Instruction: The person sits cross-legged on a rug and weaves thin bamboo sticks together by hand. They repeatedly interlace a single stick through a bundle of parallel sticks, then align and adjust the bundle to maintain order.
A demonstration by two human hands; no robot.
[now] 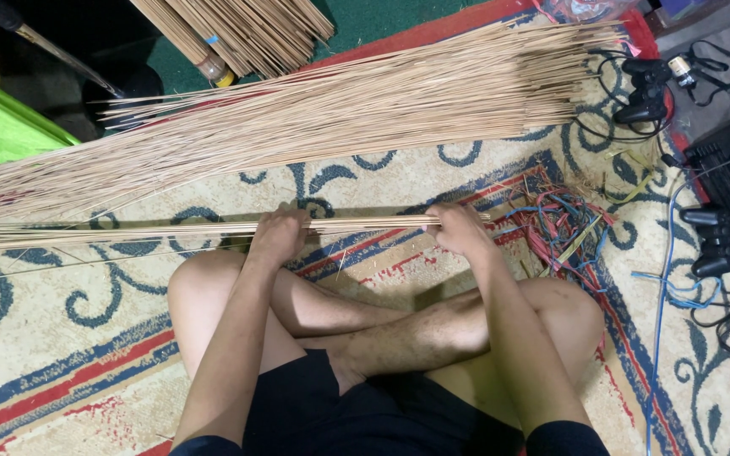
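Crossed bare legs point(382, 329) rest on the patterned rug point(61, 338). Beyond them, left hand point(279, 235) and right hand point(460, 228) each grip a thin stick bundle point(128, 230); a big loose stick pile point(340, 110) lies farther off.

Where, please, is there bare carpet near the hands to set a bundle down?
Bare carpet lies beside the left knee, below the small stick bundle held by the left hand and right hand. It is crowded beyond, under the big stick pile, and at the right among wire scraps and game controllers.
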